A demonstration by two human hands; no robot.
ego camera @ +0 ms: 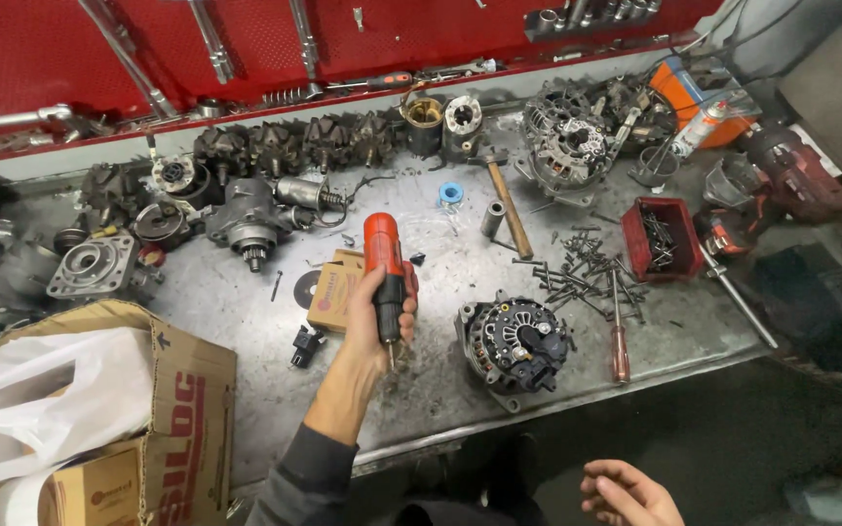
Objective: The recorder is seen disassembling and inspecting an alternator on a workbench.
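My left hand (374,312) grips a small red and black electric screwdriver (385,271), held upright with its bit pointing down at the grey metal workbench (246,321). Just to its right lies a black alternator (514,341) on the bench. Behind the tool sits a small brown cardboard box (335,289). My right hand (628,495) hangs below the bench's front edge, fingers loosely curled and holding nothing.
A hammer (509,206), a red-handled screwdriver (619,336), several loose bolts (582,261) and a red parts bin (662,239) lie right of centre. Starter and alternator parts (246,219) crowd the back and left. A cardboard box with a white bag (70,409) stands front left. A red impact wrench (782,180) lies far right.
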